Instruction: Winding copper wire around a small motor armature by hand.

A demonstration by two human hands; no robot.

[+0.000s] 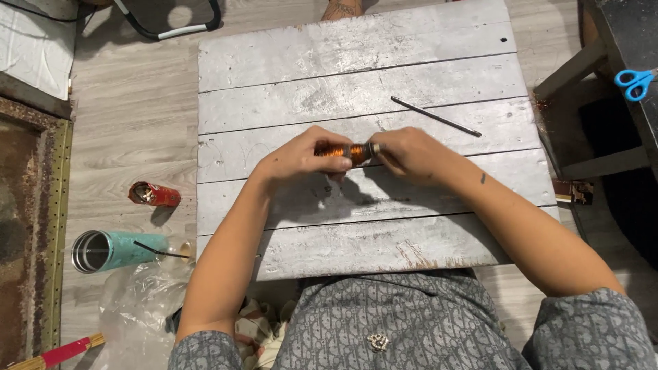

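At the far left of the floor lies a teal tumbler (113,250) on its side, open mouth facing left, with a small red can (153,194) just beyond it and crumpled clear plastic (140,301) nearer to you. Your left hand (301,159) curls over the left end of a copper-wire coil (346,151), fingers wrapped down around it so that part of the winding is hidden. The coil sits between both hands, held just above the middle planks of the grey wooden board (356,68) — its shadow falls on the plank nearer you. Your right hand (410,154) pinches the coil's right end, fingers closed tight on it. Farther right, a thin dark rod (436,116) lies loose on the board, well apart from your hands. Blue scissors (635,82) rest on the dark bench at the far right edge.
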